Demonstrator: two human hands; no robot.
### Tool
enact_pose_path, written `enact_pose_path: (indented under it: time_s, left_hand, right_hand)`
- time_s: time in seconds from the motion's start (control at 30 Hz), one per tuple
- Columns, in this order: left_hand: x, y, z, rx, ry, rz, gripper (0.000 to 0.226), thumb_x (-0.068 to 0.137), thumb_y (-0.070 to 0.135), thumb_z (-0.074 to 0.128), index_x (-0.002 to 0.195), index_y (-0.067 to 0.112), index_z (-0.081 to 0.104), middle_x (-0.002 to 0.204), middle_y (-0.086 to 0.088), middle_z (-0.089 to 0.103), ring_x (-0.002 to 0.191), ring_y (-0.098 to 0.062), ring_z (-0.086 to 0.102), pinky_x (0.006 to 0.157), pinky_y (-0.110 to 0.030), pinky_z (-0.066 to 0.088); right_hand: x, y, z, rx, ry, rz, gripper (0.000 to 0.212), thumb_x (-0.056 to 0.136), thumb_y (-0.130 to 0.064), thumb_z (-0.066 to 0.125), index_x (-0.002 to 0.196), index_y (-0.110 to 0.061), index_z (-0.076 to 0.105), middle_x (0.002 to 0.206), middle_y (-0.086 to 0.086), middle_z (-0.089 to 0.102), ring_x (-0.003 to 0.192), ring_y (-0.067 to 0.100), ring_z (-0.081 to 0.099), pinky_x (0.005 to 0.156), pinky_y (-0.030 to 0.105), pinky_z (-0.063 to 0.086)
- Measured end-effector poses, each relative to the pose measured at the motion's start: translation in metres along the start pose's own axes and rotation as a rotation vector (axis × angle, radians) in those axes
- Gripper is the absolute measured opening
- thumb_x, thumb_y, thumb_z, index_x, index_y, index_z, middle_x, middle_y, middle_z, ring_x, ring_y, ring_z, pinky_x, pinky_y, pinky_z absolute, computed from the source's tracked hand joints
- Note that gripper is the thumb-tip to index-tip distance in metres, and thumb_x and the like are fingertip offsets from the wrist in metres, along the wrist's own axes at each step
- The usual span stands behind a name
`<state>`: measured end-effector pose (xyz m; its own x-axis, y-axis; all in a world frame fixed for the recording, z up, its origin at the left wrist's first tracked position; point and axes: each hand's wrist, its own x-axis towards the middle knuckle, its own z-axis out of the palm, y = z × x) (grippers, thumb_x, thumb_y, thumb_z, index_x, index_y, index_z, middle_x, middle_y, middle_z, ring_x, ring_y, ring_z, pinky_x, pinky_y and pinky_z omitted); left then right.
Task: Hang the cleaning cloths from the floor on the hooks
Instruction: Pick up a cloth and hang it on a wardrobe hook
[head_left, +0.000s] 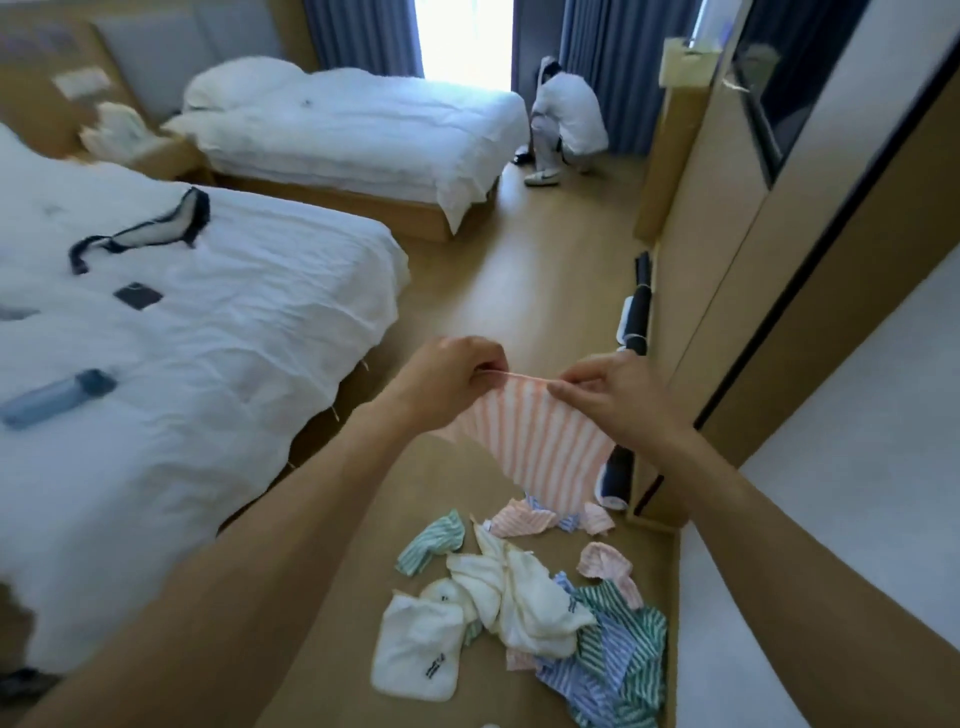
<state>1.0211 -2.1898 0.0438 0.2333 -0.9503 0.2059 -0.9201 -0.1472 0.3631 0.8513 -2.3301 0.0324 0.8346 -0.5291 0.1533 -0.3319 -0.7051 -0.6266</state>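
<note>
The fingers (480, 376) of the left hand (447, 374) are curled and pinch the upper edge of a pink-striped cloth (535, 441) at its left corner; the right hand (613, 395) pinches the same edge at the right corner between thumb and forefinger, so the edge runs taut between the two hands. The cloth hangs down from that edge, held up above the floor (545, 270), its lower end narrowing toward the heap beneath.

On the floor below lies a loose pile of cleaning cloths (524, 597): a green-striped one (431, 543) to the left, white terry ones (421, 644) in the middle and front, small pink-striped ones (519, 519) at the back, and blue- and green-striped ones (623, 660) to the right, several overlapping.

To the left stands a bed (234, 338) with white bedding, carrying a blue bottle (57, 397), a dark phone (137, 296) and a dark strap (145, 231). A second bed (363, 130) stands farther back near blue curtains (363, 31). A person in white (569, 117) crouches by the window. Dark rolled items (636, 312) lie along the wooden wall panel (727, 234) on the right
</note>
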Motion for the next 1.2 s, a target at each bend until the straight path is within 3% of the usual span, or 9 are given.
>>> enact_pose_path:
  time_s: [0.13,0.33,0.43,0.63,0.77,0.9,0.97,1.07,1.2]
  left_hand:
    - [-0.043,-0.007,-0.042,0.074,0.086,-0.144,0.015,0.096,0.016,0.056,0.095,0.013,0.071,0.091,-0.001,0.070,0.082,-0.017,0.063,0.079,-0.033,0.049]
    - [-0.122,-0.007,-0.090,0.174,0.243,-0.425,0.017,0.100,0.022,0.050,0.100,0.019,0.067,0.092,0.005,0.066,0.085,-0.012,0.061,0.083,-0.034,0.051]
    - [-0.167,0.000,-0.103,0.195,0.309,-0.531,0.012,0.098,0.023,0.053,0.098,0.020,0.065,0.090,0.007,0.064,0.082,-0.009,0.057,0.081,-0.035,0.051]
    - [-0.260,0.022,-0.126,0.258,0.373,-0.803,0.018,0.098,0.033,0.054,0.100,0.018,0.065,0.096,0.002,0.067,0.088,-0.015,0.059,0.082,-0.041,0.050]
    - [-0.331,0.047,-0.143,0.311,0.436,-0.960,0.017,0.095,0.037,0.058,0.095,0.020,0.062,0.093,0.004,0.066,0.086,-0.014,0.059,0.075,-0.034,0.048]
    - [-0.404,0.075,-0.155,0.393,0.496,-1.061,0.018,0.094,0.036,0.060,0.091,0.020,0.065,0.087,0.008,0.066,0.081,-0.009,0.057,0.063,-0.015,0.036]
    - [-0.441,0.091,-0.160,0.431,0.497,-1.106,0.016,0.095,0.037,0.059,0.091,0.022,0.066,0.084,0.014,0.063,0.081,-0.007,0.056,0.065,-0.020,0.040]
    - [-0.497,0.114,-0.171,0.498,0.474,-1.184,0.018,0.096,0.040,0.054,0.093,0.027,0.066,0.085,0.015,0.064,0.084,-0.008,0.058,0.070,-0.031,0.046]
    - [-0.571,0.141,-0.184,0.674,0.440,-1.238,0.026,0.099,0.046,0.047,0.097,0.028,0.066,0.085,0.011,0.066,0.075,-0.007,0.057,0.063,-0.026,0.040]
  right_hand:
    - [0.020,-0.049,0.010,-0.053,-0.052,-0.142,0.019,0.086,-0.035,0.069,0.094,-0.021,0.079,0.091,-0.004,0.075,0.082,0.009,0.064,0.077,0.026,0.046]
    - [0.034,-0.131,0.030,0.027,-0.230,-0.351,0.011,0.086,-0.035,0.067,0.080,-0.032,0.076,0.070,-0.018,0.069,0.069,-0.005,0.065,0.064,0.014,0.047]
    - [0.032,-0.170,0.046,0.057,-0.287,-0.466,0.011,0.087,-0.032,0.067,0.078,-0.028,0.073,0.068,-0.013,0.067,0.067,-0.001,0.066,0.067,0.021,0.053]
    - [-0.004,-0.249,0.092,0.108,-0.309,-0.645,0.015,0.089,-0.017,0.056,0.077,-0.022,0.065,0.073,-0.009,0.062,0.070,0.002,0.057,0.061,0.018,0.041]
    - [-0.045,-0.297,0.117,0.154,-0.393,-0.752,0.012,0.087,-0.022,0.060,0.078,-0.024,0.067,0.074,-0.012,0.063,0.072,0.001,0.057,0.062,0.015,0.042]
    - [-0.091,-0.343,0.134,0.213,-0.442,-0.888,0.011,0.084,-0.026,0.066,0.079,-0.022,0.075,0.072,-0.015,0.067,0.073,-0.007,0.056,0.062,0.005,0.037]
    - [-0.116,-0.366,0.144,0.216,-0.465,-0.961,0.012,0.084,-0.028,0.067,0.083,-0.022,0.077,0.078,-0.012,0.071,0.072,-0.002,0.058,0.065,0.006,0.037]
    - [-0.155,-0.402,0.162,0.206,-0.484,-1.056,0.015,0.086,-0.031,0.068,0.088,-0.020,0.078,0.085,-0.006,0.072,0.081,0.006,0.062,0.077,0.025,0.049]
    - [-0.213,-0.451,0.186,0.245,-0.443,-1.150,0.015,0.086,-0.033,0.068,0.087,-0.021,0.077,0.083,-0.005,0.071,0.078,0.008,0.060,0.074,0.027,0.048]
